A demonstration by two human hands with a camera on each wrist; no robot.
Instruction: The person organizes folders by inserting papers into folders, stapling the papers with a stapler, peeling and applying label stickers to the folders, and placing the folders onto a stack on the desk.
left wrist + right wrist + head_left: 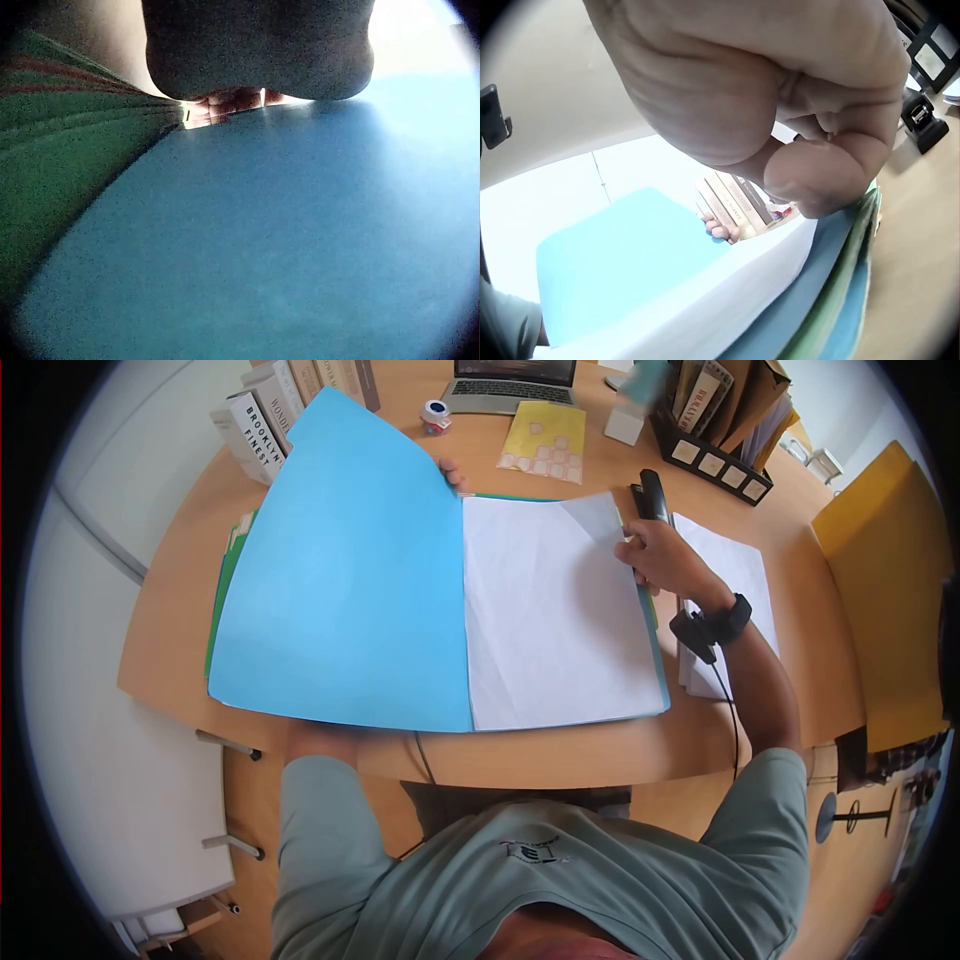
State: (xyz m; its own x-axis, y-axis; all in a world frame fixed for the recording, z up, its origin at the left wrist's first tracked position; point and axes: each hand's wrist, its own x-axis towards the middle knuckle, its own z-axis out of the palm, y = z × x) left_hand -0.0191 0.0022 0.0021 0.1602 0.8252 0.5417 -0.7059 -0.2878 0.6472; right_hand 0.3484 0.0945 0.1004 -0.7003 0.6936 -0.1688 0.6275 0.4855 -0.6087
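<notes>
A light blue folder (pixel 340 590) lies spread on the desk, its left cover raised at a tilt. My left hand (pixel 452 474) is mostly hidden behind that cover, with its fingertips curled over the upper edge; the right wrist view shows the same fingers (pixel 720 228). White paper sheets (pixel 555 620) lie on the folder's right side. At their upper right edge, my right hand (pixel 668 560) pinches the paper between thumb and curled fingers, and the corner there bends up. Green and blue folders (pixel 832 300) are stacked underneath. In the left wrist view, green folder layers (pixel 67 165) show beside the blue cover (pixel 247 225).
A black stapler (pixel 652 495) stands just beyond my right hand, near another paper stack (pixel 745 575). Books (pixel 250 435), a tape dispenser (pixel 436 417), a laptop (pixel 510 395), a yellow patterned packet (pixel 543 442) and a black file box (pixel 715 465) line the back of the desk.
</notes>
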